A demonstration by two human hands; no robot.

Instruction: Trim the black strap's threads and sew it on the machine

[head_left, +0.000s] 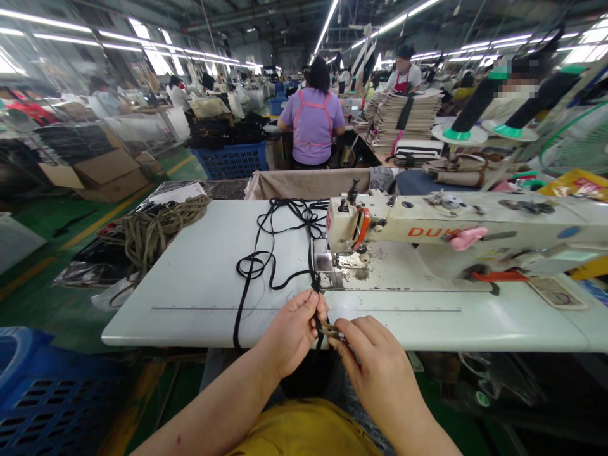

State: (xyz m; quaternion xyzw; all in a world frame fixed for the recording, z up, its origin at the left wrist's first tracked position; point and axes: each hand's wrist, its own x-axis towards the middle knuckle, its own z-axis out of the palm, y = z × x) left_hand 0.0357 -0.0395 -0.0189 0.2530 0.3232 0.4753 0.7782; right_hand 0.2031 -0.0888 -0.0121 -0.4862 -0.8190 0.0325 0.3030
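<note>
Left hand (295, 326) pinching narrow black strap (311, 257), flat, loosely looped; right hand (373, 351) gripping small snips (332, 332)

You have room to pass over the left of the white table (180, 278) | in the middle, black straps (244, 297) lie in your way | at right, the sewing machine (403, 234) blocks you

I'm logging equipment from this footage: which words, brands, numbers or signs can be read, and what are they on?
"DUK": orange letters on the sewing machine; a pink object hides what may follow.
Blue oval badge on the machine: too small to read.
Ruler scale on the table: too small to read.
Yellow packet: red print, too blurred to read.
</note>
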